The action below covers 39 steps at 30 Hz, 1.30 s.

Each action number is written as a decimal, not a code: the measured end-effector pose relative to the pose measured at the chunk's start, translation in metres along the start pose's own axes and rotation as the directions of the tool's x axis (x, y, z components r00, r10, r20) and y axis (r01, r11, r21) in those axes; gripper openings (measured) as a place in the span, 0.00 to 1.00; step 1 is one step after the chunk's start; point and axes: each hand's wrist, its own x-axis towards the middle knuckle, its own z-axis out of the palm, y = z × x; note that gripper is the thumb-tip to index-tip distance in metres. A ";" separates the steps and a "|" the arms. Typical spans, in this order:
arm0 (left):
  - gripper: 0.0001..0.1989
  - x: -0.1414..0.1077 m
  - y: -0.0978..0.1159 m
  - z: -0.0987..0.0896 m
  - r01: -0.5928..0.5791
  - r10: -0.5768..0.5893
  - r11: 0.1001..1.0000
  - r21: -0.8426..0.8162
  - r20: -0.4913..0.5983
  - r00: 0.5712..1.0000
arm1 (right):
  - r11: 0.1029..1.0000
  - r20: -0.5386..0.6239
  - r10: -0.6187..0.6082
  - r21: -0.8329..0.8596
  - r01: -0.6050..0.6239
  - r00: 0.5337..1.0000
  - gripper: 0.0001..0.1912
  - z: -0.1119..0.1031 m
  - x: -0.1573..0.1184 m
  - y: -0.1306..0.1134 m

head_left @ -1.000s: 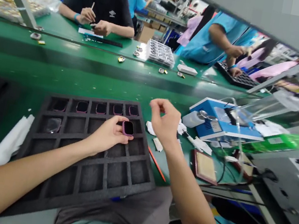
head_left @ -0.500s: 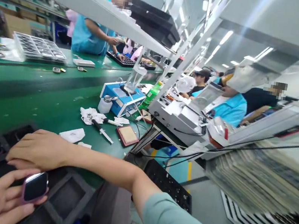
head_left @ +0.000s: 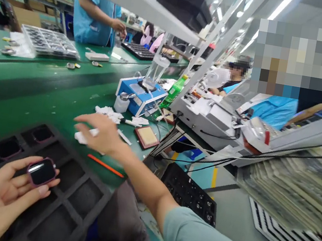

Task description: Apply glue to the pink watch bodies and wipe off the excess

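My left hand (head_left: pixel 10 188) holds a strapless smartwatch case (head_left: pixel 42 172) with a black glossy screen and a pinkish-purple frame, thumb and fingers at its edges. Beneath that hand lies a black foam tray (head_left: pixel 68 228) with square pockets; several pockets along its far side hold similar dark watch cases (head_left: pixel 10 147). My right hand (head_left: pixel 100 133), slightly blurred, is stretched over the green bench with fingers apart and nothing visible in it. Under its fingers is a folded white paper (head_left: pixel 79 136), partly hidden. An orange stick (head_left: pixel 105 166) lies between my right forearm and the tray.
Around the bench (head_left: pixel 58 107) stand a blue box (head_left: pixel 142 96) with a clear cylinder, a dispenser bottle (head_left: pixel 121 103), a green bottle (head_left: pixel 176 90) and a brown-edged pad (head_left: pixel 146 136). Cables (head_left: pixel 203 164) hang at the right. Across the bench a person in blue (head_left: pixel 93 18) stands.
My right hand has lifted away from the tray and moved right, toward the white paper. My left hand still holds the smartwatch case, slightly turned. The orange stick has come into view.
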 end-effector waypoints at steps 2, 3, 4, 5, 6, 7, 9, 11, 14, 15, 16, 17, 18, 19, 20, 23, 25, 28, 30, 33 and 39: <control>0.38 -0.002 0.000 -0.002 -0.013 0.015 0.998 -0.057 0.032 0.999 | 0.985 -0.089 0.173 0.012 -0.173 0.981 0.15 -0.025 -0.029 0.027; 0.39 -0.003 -0.001 -0.002 -0.034 0.035 0.997 -0.075 0.009 0.999 | 0.963 -0.125 0.268 0.013 -0.268 0.955 0.17 -0.036 -0.047 0.042; 0.39 -0.004 -0.001 -0.001 -0.043 0.044 0.995 -0.086 0.012 0.999 | 0.920 -0.171 0.386 0.003 -0.391 0.906 0.18 -0.045 -0.065 0.056; 0.40 -0.005 -0.001 -0.001 -0.049 0.051 0.995 -0.093 0.017 0.999 | 0.870 -0.193 0.482 -0.008 -0.492 0.855 0.19 -0.053 -0.082 0.069; 0.40 -0.006 -0.001 0.000 -0.046 0.049 0.994 -0.097 0.028 0.998 | 0.835 -0.198 0.536 -0.014 -0.549 0.821 0.19 -0.058 -0.098 0.079; 0.41 -0.007 -0.001 0.000 -0.043 0.048 0.994 -0.100 0.044 0.998 | 0.806 -0.188 0.576 -0.028 -0.591 0.795 0.19 -0.062 -0.110 0.086; 0.42 -0.009 0.001 0.000 -0.039 0.046 0.994 -0.101 0.063 0.997 | 0.776 -0.158 0.613 -0.060 -0.627 0.774 0.19 -0.062 -0.123 0.092; 0.41 -0.010 0.002 0.001 -0.051 0.057 0.994 -0.101 0.067 0.996 | 0.779 -0.098 0.612 -0.095 -0.619 0.785 0.19 -0.055 -0.122 0.089; 0.40 -0.012 0.003 0.002 -0.072 0.078 0.992 -0.104 0.052 0.996 | 0.795 0.008 0.596 -0.149 -0.588 0.803 0.17 -0.039 -0.107 0.081; 0.40 -0.012 0.003 0.003 -0.082 0.086 0.991 -0.108 0.037 0.996 | 0.794 0.033 0.598 -0.166 -0.585 0.801 0.15 -0.035 -0.103 0.079; 0.40 -0.012 0.002 0.003 -0.087 0.091 0.990 -0.112 0.024 0.996 | 0.789 0.048 0.603 -0.182 -0.587 0.796 0.13 -0.033 -0.101 0.077; 0.40 -0.012 0.001 0.004 -0.092 0.095 0.989 -0.115 0.013 0.995 | 0.783 0.056 0.611 -0.194 -0.591 0.790 0.12 -0.033 -0.101 0.075; 0.40 -0.011 -0.001 0.004 -0.097 0.099 0.988 -0.117 0.008 0.995 | 0.777 0.057 0.617 -0.200 -0.596 0.785 0.11 -0.034 -0.102 0.074; 0.40 -0.011 -0.002 0.004 -0.100 0.102 0.988 -0.117 0.010 0.995 | 0.774 0.051 0.621 -0.200 -0.601 0.782 0.11 -0.038 -0.105 0.073; 0.40 -0.011 -0.004 0.004 -0.101 0.104 0.988 -0.115 0.016 0.994 | 0.773 0.039 0.621 -0.194 -0.604 0.783 0.10 -0.042 -0.106 0.073; 0.39 -0.009 -0.008 0.005 -0.106 0.109 0.989 -0.101 0.031 0.994 | 0.782 -0.048 0.607 -0.146 -0.606 0.794 0.13 -0.054 -0.101 0.074; 0.39 -0.009 -0.008 0.007 -0.098 0.102 0.991 -0.088 0.044 0.994 | 0.798 -0.128 0.583 -0.097 -0.595 0.803 0.15 -0.053 -0.080 0.077; 0.40 -0.011 -0.005 0.010 -0.083 0.088 0.993 -0.084 0.057 0.994 | 0.873 -0.260 0.488 0.118 -0.474 0.833 0.17 -0.035 -0.027 0.087; 0.40 -0.014 -0.001 0.012 -0.069 0.074 0.994 -0.083 0.057 0.996 | 0.879 -0.307 0.442 0.335 -0.339 0.843 0.16 -0.018 0.010 0.093; 0.38 -0.018 0.003 0.014 -0.049 0.055 0.994 -0.093 0.067 0.996 | 0.846 -0.272 0.409 0.470 -0.251 0.871 0.18 -0.001 0.043 0.097; 0.34 -0.019 -0.002 0.013 -0.036 0.046 0.990 -0.135 0.071 0.996 | 0.814 -0.286 0.352 0.563 -0.141 0.891 0.25 0.010 0.031 0.108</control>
